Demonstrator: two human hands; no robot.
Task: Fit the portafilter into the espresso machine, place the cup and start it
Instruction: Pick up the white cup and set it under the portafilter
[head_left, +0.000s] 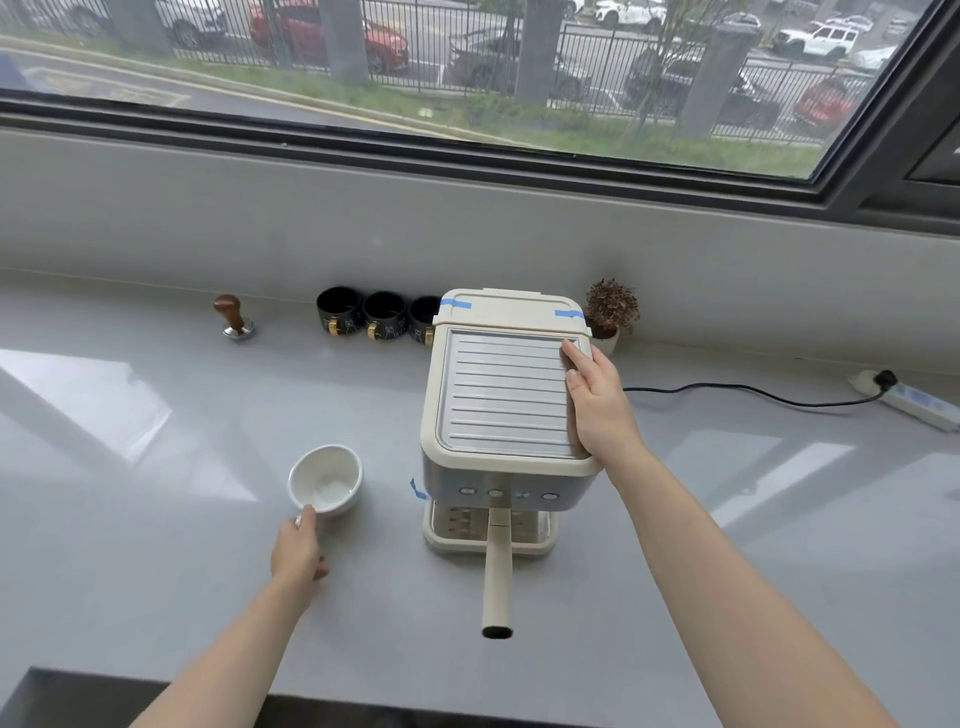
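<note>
The left hand (297, 546) is at the near side of the white cup (326, 479) and pinches its handle between thumb and fingers; the handle itself is almost hidden by the fingers. The cup stands on the grey counter (156, 519), to the left of the espresso machine (506, 410) and a little apart from it, with its opening upward.

The right hand (597, 402) lies flat on the right edge of the top of the machine, with the fingers pressed together and stretched toward the back, and the thumb on the ribbed metal plate.

The portafilter (497, 566) is already in the machine: its cream handle comes out from under the front panel, passes over the drip tray (540, 535) and points straight toward the person. Above it, a row of round buttons (496, 492) sits on the metal front.

Behind the machine, along the wall, three black cups (384, 314) stand in a row. A tamper (234, 317) with a wooden knob stands further left, and a small potted plant (610, 312) is at the right. A black cable (737, 389) runs to a power strip (919, 405) at the far right.
</note>
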